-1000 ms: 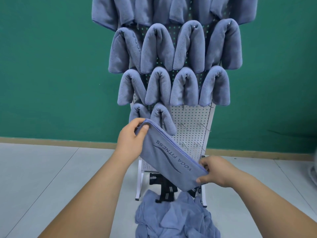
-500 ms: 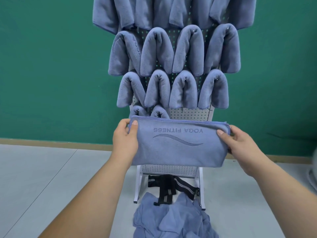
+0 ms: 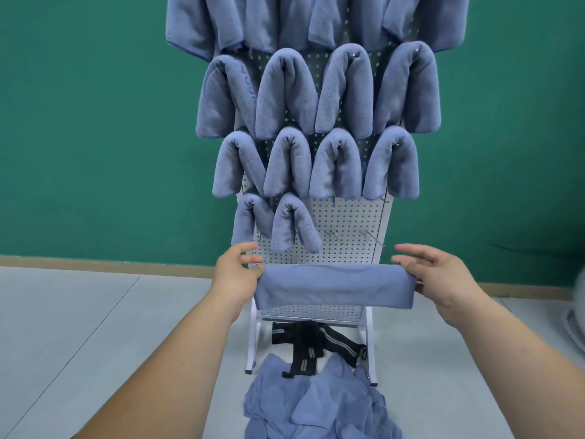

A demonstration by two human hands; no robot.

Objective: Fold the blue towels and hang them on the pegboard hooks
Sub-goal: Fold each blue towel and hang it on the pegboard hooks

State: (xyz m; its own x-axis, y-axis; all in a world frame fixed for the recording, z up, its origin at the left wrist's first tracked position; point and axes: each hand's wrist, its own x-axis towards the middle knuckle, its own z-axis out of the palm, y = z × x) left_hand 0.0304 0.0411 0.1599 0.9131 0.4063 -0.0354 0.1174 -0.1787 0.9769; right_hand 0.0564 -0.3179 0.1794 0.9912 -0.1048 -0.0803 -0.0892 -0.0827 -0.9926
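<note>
A folded blue towel (image 3: pixel 335 288) stretches level between my hands as a narrow band, in front of the white pegboard (image 3: pixel 345 220). My left hand (image 3: pixel 235 275) pinches its left end with thumb and fingers. My right hand (image 3: pixel 433 274) holds the right end, its upper fingers stretched out above the towel. Several folded blue towels (image 3: pixel 286 96) hang in rows on the upper hooks. Two more (image 3: pixel 292 223) hang at the left of the lowest filled row. Bare hooks (image 3: pixel 368 237) stick out to their right.
A heap of loose blue towels (image 3: pixel 319 403) lies on the grey floor at the foot of the pegboard stand. Black straps (image 3: pixel 316 340) lie just behind it between the white legs (image 3: pixel 253 340). A green wall stands behind.
The towel went from tilted to level with its printed face toward me, then was folded down into a narrower band. Both hands dropped a little lower.
</note>
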